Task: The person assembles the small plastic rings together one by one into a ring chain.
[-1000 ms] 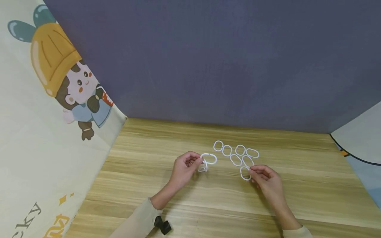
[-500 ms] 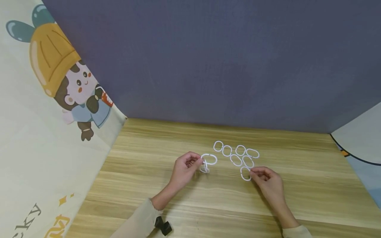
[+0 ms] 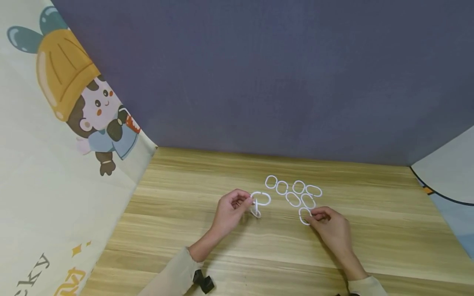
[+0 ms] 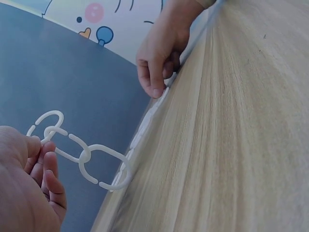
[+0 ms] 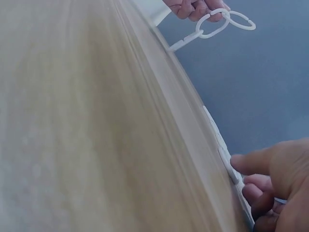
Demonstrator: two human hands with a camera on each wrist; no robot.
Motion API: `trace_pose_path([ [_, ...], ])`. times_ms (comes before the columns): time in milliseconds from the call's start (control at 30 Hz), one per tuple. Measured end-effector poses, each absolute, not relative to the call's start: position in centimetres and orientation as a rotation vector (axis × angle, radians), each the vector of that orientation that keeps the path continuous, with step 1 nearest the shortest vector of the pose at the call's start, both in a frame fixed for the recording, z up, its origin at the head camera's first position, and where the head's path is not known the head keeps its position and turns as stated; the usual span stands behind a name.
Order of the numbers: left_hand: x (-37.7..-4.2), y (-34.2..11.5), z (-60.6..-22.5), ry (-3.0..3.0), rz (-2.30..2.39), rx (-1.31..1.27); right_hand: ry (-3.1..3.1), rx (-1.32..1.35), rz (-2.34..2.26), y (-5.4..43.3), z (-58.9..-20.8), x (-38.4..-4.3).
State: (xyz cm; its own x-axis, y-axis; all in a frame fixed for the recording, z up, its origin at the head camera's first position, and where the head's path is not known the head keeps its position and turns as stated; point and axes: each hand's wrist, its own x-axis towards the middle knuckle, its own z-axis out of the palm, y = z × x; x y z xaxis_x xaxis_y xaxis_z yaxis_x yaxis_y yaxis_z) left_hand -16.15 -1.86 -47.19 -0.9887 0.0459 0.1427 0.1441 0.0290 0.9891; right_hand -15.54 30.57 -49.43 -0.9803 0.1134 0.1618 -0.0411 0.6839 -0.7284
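Note:
My left hand (image 3: 231,209) pinches a short chain of white plastic C-shaped links between thumb and fingers, raised above the table. One link (image 3: 269,200) sticks out to the right of the fingertips, and the others dangle below. In the left wrist view the lowest link (image 4: 112,151) hangs hooked through its neighbour, and each link has a small gap. My right hand (image 3: 335,232) is down at the table, its thumb and forefinger pinching the right edge of the nearest loose link (image 3: 299,214). That link lies flat on the wood.
Several more loose white links (image 3: 293,199) lie flat in a cluster beyond my right hand on the wood-grain table (image 3: 266,263). A dark blue-grey panel (image 3: 281,82) rises at the table's back edge, and a printed cartoon sheet (image 3: 44,181) stands along the left side.
The dangling links below my left hand have swung and turned slightly. My right thumb has shifted left onto the edge of the nearest loose link. The other loose links stay put.

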Motion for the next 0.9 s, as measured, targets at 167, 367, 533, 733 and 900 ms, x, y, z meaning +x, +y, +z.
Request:
trace_pose_path([
  [167,-16.15,-1.77,-47.32,-2.198,-2.132,-0.203,-2.732,-0.06,1.107,30.95,-49.55,-15.58],
  [367,-16.17,-1.64,-47.53,-2.193,-2.135,-0.216,-2.798,-0.05,1.053,31.03,-49.58,-15.78],
  [533,-16.11,-1.62,-47.46,-2.187,-2.14,-0.222,-2.822,-0.037,1.021,30.91,-49.54,-15.83],
  [733,-16.04,-1.62,-47.21,-2.188,-2.133,-0.217,-2.837,-0.026,1.003,30.82,-49.37,-15.77],
  [900,-15.97,-1.62,-47.11,-2.188,-2.131,-0.212,-2.86,-0.056,1.002,30.76,-49.2,-15.7],
])
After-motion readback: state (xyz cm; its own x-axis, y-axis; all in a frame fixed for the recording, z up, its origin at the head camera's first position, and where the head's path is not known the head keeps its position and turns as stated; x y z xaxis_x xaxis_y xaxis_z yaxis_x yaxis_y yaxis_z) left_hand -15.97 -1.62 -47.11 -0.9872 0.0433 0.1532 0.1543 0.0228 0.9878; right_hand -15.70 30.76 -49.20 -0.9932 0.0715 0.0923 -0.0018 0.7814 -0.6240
